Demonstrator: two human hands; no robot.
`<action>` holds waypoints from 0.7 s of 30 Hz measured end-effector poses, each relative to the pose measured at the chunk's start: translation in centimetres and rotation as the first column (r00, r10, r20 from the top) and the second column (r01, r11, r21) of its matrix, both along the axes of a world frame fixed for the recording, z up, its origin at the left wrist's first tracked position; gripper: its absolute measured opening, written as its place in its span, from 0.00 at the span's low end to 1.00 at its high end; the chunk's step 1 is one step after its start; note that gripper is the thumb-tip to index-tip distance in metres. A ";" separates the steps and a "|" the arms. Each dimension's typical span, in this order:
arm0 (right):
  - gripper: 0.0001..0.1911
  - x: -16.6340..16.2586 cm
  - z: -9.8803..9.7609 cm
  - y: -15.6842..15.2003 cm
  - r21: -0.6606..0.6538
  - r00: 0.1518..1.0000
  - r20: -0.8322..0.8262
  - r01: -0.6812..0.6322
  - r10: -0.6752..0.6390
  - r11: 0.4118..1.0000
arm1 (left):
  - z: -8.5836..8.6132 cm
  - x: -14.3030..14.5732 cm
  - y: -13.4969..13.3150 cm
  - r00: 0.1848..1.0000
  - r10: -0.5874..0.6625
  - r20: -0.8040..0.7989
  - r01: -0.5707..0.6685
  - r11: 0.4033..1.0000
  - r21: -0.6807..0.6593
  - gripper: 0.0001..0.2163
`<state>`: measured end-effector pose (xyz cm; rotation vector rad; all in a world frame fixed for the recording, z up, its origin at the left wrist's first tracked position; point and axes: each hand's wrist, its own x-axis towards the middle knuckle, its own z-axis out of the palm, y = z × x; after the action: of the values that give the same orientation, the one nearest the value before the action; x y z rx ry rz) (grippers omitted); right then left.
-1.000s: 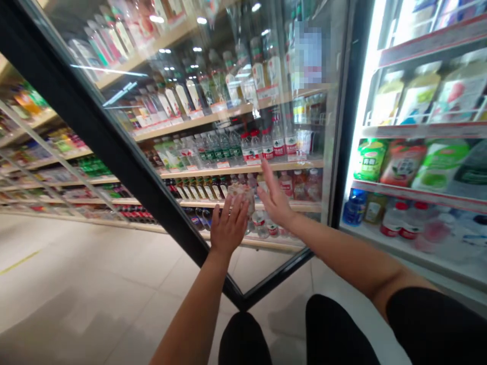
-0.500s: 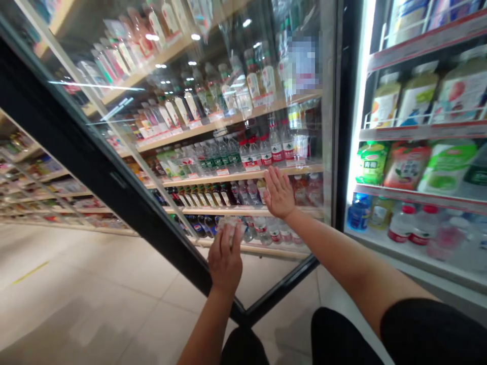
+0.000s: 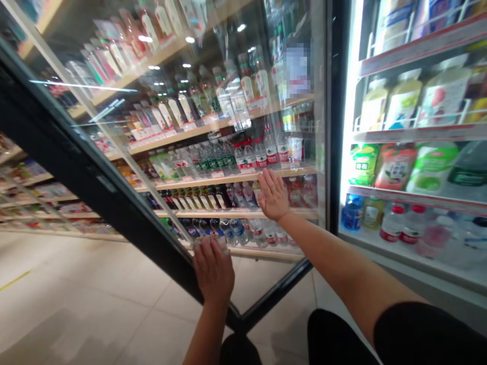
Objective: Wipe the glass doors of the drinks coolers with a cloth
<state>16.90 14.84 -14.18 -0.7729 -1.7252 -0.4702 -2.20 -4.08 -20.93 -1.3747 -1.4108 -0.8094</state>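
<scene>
My right hand (image 3: 274, 196) lies flat on the glass door (image 3: 243, 276), its fingers stretched out and nothing in it. Lower down and to the left is my left hand (image 3: 213, 268), with curved fingers over a crumpled, whitish cloth (image 3: 222, 243) against the glass. Only a little of that cloth shows past the fingertips. Close to this hand runs the black door frame (image 3: 152, 230), slanting down to the bottom corner. The door stands open, and bottles on shelves show in its glass.
On the right is the lit cooler, with drink bottles (image 3: 404, 101) and juice pouches (image 3: 395, 165) on its wire-fronted shelves (image 3: 414, 134). Pale floor tiles (image 3: 95, 299) lie below the door. Further shelves of goods (image 3: 49, 190) stand at the far left.
My left hand has moved left and down across the glass with the cloth, closer to the door frame. My right hand stays flat on the glass; the view has shifted slightly.
</scene>
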 end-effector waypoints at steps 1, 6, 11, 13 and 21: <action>0.31 0.0 0.0 0.0 -0.013 1.000 0.004 -0.002 0.002 1.000 | 0.9 -0.3 0.1 1.000 0.009 0.002 -0.009 1.000 0.016 0.36; 0.31 -0.2 0.1 0.0 0.014 1.000 -0.012 0.017 -0.017 1.000 | 7.8 0.4 2.1 1.000 0.020 -0.023 -0.018 0.996 0.092 0.34; 0.31 -0.1 0.0 0.0 0.028 1.000 -0.022 0.016 -0.015 0.999 | 4.1 3.5 3.3 0.958 -0.181 -0.222 0.147 0.976 -0.161 0.28; 0.31 0.0 0.0 0.0 0.020 1.000 -0.018 0.007 -0.007 1.000 | 1.9 3.7 2.9 0.926 -0.257 -0.278 0.185 0.947 -0.261 0.28; 0.31 -0.1 0.0 0.1 0.020 1.000 -0.015 0.001 0.000 1.000 | 9.3 -0.3 1.5 0.998 -0.030 -0.056 0.033 0.999 0.039 0.33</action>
<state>16.76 14.91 -14.18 -0.7604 -1.7042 -0.4807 -2.46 -2.53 -11.58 -1.3814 -1.3264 -0.8101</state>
